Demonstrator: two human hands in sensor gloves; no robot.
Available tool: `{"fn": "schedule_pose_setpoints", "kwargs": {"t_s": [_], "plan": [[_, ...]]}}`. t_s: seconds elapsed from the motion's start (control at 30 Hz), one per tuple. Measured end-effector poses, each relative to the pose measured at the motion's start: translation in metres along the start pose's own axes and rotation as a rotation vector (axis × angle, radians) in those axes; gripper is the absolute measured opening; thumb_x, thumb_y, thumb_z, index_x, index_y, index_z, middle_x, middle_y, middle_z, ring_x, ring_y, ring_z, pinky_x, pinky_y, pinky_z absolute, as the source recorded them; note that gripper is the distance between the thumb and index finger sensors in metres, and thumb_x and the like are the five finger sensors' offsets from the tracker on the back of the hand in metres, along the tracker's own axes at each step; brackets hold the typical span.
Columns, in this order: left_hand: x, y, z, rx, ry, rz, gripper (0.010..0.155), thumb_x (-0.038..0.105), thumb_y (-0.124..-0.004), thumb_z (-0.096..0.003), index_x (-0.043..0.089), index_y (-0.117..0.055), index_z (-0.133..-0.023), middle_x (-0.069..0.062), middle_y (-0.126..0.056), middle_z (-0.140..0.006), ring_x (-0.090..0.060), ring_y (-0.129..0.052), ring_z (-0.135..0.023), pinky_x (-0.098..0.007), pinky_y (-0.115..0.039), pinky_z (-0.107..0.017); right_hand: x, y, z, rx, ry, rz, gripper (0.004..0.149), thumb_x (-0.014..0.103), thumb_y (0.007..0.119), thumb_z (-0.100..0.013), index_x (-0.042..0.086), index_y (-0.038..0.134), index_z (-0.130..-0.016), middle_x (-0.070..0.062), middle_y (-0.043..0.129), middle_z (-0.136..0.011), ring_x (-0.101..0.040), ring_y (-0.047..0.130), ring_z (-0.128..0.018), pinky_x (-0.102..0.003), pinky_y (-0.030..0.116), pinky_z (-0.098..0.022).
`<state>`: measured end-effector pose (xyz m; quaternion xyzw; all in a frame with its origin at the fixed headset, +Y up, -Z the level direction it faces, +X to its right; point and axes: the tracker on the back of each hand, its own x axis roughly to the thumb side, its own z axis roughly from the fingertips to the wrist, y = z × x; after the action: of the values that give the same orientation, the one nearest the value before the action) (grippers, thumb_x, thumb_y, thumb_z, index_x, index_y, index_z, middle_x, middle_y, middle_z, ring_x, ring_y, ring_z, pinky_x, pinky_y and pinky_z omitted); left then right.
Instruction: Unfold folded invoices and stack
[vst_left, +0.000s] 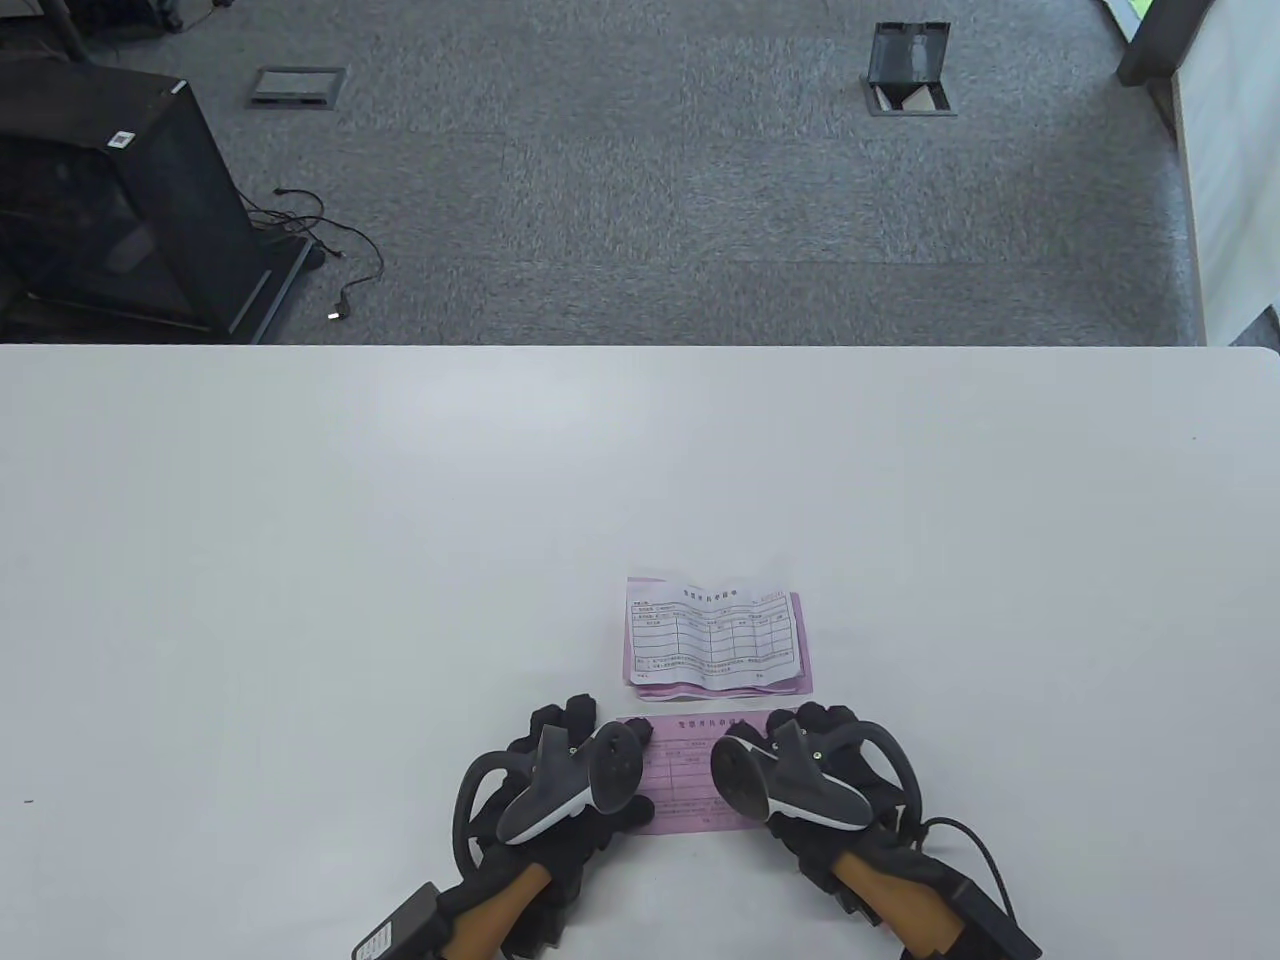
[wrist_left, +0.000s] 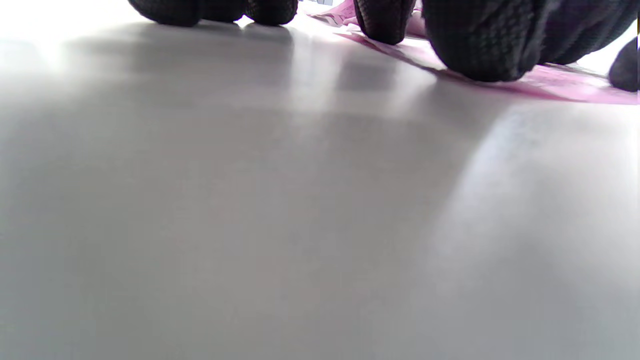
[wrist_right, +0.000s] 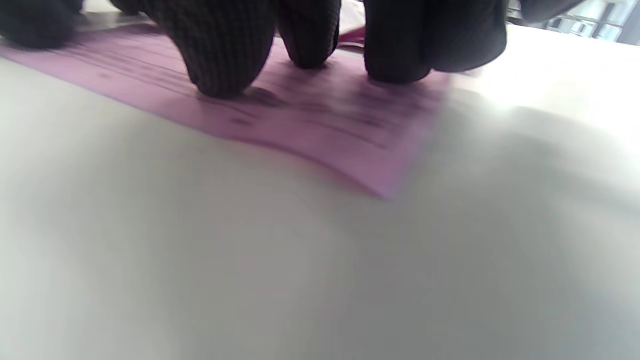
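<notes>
Fingers (wrist_right: 220, 65) pressing flat pink invoice (vst_left: 685, 775), printed side up

table view: high, looking down | wrist views: low, skimming table (vst_left: 300, 550) | shared: pink invoice (vst_left: 685, 775)

Left hand (vst_left: 570, 775) & right hand (vst_left: 810, 770) on pink invoice (vst_left: 685, 775), stack (vst_left: 715, 635) just beyond

Both hands low at the table's near edge, palms down, trackers on top. Left grip (vst_left: 560, 775) w/ fingertips (wrist_left: 470, 50) pressed flat on the surface, fingers spread. Right grip (vst_left: 820, 775) likewise, fingertips (wrist_right: 220, 75) pressing down side by side. Wrists angle in toward each other; hands near but apart.
</notes>
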<state>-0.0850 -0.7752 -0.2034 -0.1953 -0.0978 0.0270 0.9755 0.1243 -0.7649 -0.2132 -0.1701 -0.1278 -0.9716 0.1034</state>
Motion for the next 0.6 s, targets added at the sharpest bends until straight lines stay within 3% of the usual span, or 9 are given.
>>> {"fn": "schedule_pose_setpoints", "kwargs": {"t_s": [0.2, 0.47, 0.6], "plan": [[-0.004, 0.002, -0.001, -0.024, 0.004, 0.009, 0.079, 0.059, -0.079, -0.0412, 0.045, -0.044, -0.110, -0.017, -0.027, -0.121, -0.043, -0.032, -0.107, -0.055, -0.047, -0.076, -0.033, 0.009, 0.009, 0.021, 0.068, -0.056, 0.065, 0.048, 0.075, -0.044, 0.029, 0.055, -0.103, -0.017, 0.066, -0.099, -0.043, 0.069, -0.085, -0.066, 0.052, -0.065], [-0.008, 0.002, -0.002, -0.034, -0.001, 0.025, 0.080, 0.058, -0.080, -0.0408, 0.044, -0.043, -0.110, -0.017, -0.025, -0.121, -0.043, -0.029, -0.107, -0.057, -0.044, -0.076, -0.030, 0.000, 0.005, 0.050, 0.057, -0.037, 0.065, 0.049, 0.075, -0.044, 0.029, 0.055, -0.103, -0.018, 0.064, -0.101, -0.044, 0.067, -0.086, -0.067, 0.050, -0.065], [-0.008, 0.002, -0.003, -0.035, -0.004, 0.025, 0.080, 0.058, -0.080, -0.0409, 0.044, -0.043, -0.110, -0.017, -0.025, -0.121, -0.043, -0.029, -0.106, -0.057, -0.044, -0.076, -0.014, -0.018, 0.006, -0.099, 0.031, -0.116, 0.064, 0.049, 0.073, -0.045, 0.029, 0.056, -0.103, -0.019, 0.064, -0.101, -0.045, 0.066, -0.086, -0.068, 0.049, -0.065]]}}
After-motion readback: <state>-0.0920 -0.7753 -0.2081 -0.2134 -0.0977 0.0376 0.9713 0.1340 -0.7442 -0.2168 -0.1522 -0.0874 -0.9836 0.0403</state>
